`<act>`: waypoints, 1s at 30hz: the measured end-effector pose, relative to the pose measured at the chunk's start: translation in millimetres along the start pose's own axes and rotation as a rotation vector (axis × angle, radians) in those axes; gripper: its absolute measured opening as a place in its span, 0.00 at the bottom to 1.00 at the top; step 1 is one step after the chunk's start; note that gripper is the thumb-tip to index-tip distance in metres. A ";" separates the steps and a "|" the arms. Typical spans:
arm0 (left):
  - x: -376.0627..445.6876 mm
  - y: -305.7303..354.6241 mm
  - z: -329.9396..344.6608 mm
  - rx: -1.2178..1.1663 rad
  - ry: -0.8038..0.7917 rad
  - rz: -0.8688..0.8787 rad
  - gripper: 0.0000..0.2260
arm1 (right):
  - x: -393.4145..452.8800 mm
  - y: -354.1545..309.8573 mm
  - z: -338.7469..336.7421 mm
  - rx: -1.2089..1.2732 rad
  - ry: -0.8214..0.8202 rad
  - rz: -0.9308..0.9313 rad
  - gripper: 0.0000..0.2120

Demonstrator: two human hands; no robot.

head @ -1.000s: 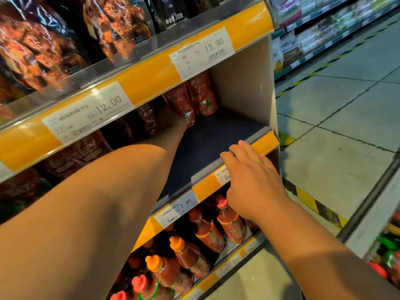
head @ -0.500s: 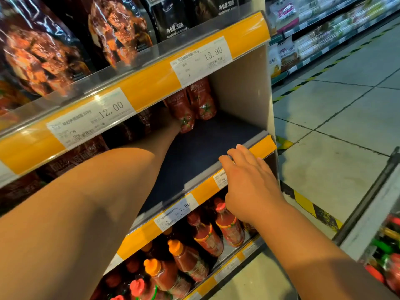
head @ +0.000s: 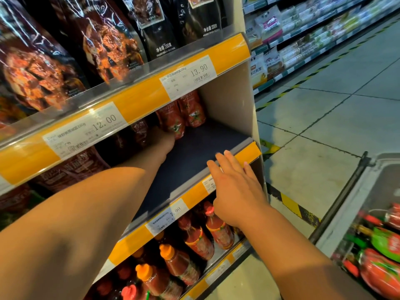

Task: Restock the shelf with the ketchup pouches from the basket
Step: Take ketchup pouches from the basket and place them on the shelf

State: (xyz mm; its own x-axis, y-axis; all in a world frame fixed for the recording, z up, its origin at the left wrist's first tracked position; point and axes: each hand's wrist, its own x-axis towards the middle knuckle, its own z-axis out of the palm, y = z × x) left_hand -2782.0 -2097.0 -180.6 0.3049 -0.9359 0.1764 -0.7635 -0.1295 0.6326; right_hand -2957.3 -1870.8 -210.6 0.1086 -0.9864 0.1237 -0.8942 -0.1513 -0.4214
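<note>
In the head view, our left hand [head: 163, 137] reaches deep into the shelf [head: 194, 152], touching a ketchup pouch [head: 173, 120] standing at the back; its fingers are hidden. Our right hand [head: 236, 191] rests flat-fingered on the shelf's front edge. More pouches lie in the basket [head: 350, 204] at right.

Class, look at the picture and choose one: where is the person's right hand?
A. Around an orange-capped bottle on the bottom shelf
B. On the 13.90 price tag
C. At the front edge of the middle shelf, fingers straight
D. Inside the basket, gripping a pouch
C: the right hand lies with straight fingers against the yellow front edge of the middle shelf, holding nothing.
</note>
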 end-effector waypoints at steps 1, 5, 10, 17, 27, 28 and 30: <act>-14.2 -1.4 -3.0 -0.038 -0.010 0.024 0.24 | -1.2 -0.5 -0.4 0.013 -0.002 -0.011 0.46; -85.8 -6.5 -32.2 -0.237 -0.069 0.256 0.21 | -10.6 2.3 -13.2 0.076 0.049 -0.048 0.46; -203.3 9.3 -77.6 -0.415 -0.174 0.505 0.12 | -28.4 36.4 -69.2 0.120 0.117 0.085 0.23; -325.5 64.6 -50.7 -0.503 -0.716 0.768 0.14 | -104.7 124.6 -144.3 0.258 0.239 0.395 0.11; -420.4 104.1 95.2 0.364 -1.303 0.908 0.04 | -260.4 210.7 -83.3 -0.104 -0.384 0.728 0.07; -426.4 104.5 106.9 0.478 -1.312 0.913 0.06 | -266.3 214.4 -76.0 -0.106 -0.428 0.748 0.07; -435.0 99.3 126.2 0.655 -1.325 0.923 0.06 | -274.1 218.4 -62.5 -0.130 -0.537 0.770 0.08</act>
State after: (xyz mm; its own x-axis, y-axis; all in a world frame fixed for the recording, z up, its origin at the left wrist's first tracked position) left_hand -3062.3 -1744.1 -289.7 -0.7039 -0.3409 -0.6231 -0.5897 0.7695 0.2452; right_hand -3209.5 -1629.4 -280.4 -0.3752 -0.7150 -0.5899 -0.8412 0.5299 -0.1073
